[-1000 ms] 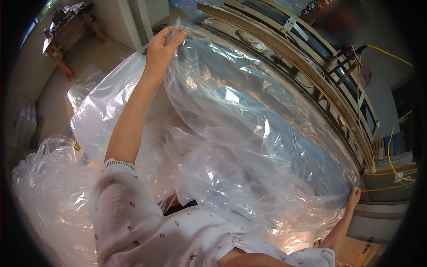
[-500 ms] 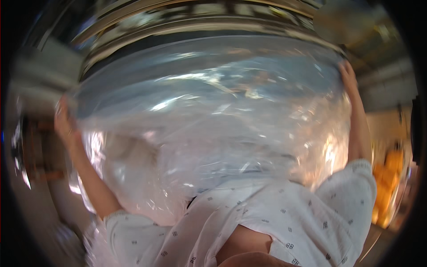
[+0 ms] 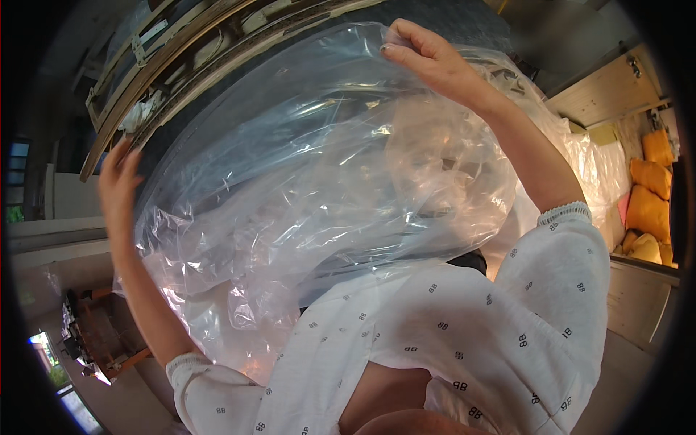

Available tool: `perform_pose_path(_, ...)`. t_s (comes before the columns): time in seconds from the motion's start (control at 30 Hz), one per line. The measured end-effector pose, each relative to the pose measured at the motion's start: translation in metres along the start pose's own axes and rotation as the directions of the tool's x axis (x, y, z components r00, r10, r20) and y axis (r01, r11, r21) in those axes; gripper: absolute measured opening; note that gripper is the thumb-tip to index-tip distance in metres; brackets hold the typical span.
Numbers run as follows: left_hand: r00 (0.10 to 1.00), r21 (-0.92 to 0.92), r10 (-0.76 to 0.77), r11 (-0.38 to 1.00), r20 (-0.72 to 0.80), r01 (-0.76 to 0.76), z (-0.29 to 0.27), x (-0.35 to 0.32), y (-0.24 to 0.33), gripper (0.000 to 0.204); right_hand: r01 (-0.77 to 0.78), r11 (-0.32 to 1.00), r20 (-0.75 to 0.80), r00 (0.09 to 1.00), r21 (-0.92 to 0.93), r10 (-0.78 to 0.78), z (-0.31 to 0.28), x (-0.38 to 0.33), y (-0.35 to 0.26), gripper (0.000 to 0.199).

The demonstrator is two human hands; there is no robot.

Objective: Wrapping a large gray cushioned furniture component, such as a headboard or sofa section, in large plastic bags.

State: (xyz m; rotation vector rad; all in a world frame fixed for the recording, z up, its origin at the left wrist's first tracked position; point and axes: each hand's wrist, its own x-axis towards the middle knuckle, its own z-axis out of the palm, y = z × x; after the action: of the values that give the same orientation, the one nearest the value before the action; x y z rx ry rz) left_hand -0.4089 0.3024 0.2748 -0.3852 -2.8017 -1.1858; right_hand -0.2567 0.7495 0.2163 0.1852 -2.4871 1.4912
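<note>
hands: my left hand (image 3: 119,181) at 9 o'clock and right hand (image 3: 428,61) at 1 o'clock each pinch an edge of the clear plastic sheet (image 3: 312,188) | sheet: held up, spread in the middle | done: stretched wide, I think | left: still wrinkly, bottom bunched by my white sleeve (image 3: 507,319)

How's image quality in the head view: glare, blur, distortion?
Head view: sharp, no visible motion blur; strong fisheye bending, with a black rim at the corners. The clear plastic sheet throws bright specular streaks and veils what lies behind it. The left hand and right hand, gripping its edges, are evenly lit. The orange sacks at right look overexposed.
</note>
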Motion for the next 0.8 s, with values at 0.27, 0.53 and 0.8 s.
perform_pose_path(0.27, 0.901, -0.562, 0.345, 0.814, 0.263, -0.147, 0.213, -0.016, 0.153, 0.019, 0.204, 0.861, -0.005, 0.972, -0.466, -0.233, -0.055, -0.021, -0.007, 0.02)
perform_pose_path(0.53, 0.985, -0.114, 0.173, 0.979, 0.018, -0.17, 0.151, -0.033, 0.021, 0.022, 0.023, 0.605, -0.046, 0.994, -0.796, -0.098, -0.097, -0.157, 0.102, 0.014)
perform_pose_path(0.8, 0.924, 0.407, -0.092, 0.878, -0.371, 0.251, -0.096, -0.098, -0.179, 0.04, -0.391, 0.556, -0.276, 0.919, -0.734, 0.282, -0.046, -0.225, 0.13, 0.019)
